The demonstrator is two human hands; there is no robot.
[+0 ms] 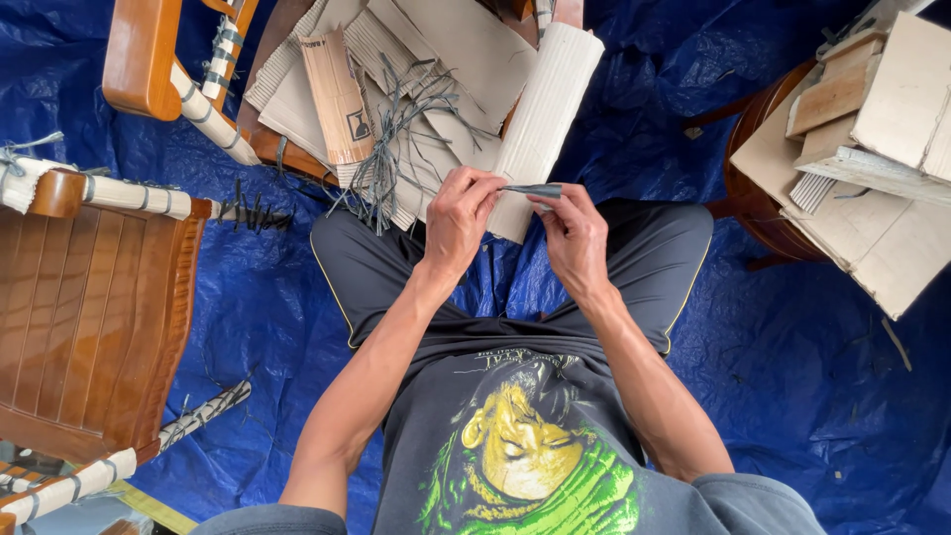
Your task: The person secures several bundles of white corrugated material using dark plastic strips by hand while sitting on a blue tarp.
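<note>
Blue tarp floor; thin grey strip pinched between left hand and right hand, both closed; likely light, limp; best held near its ends.

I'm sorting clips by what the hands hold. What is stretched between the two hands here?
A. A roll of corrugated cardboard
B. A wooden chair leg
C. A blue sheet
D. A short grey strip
D: the left hand and right hand pinch the ends of a short grey strip; the corrugated cardboard roll lies behind, unheld.
</note>
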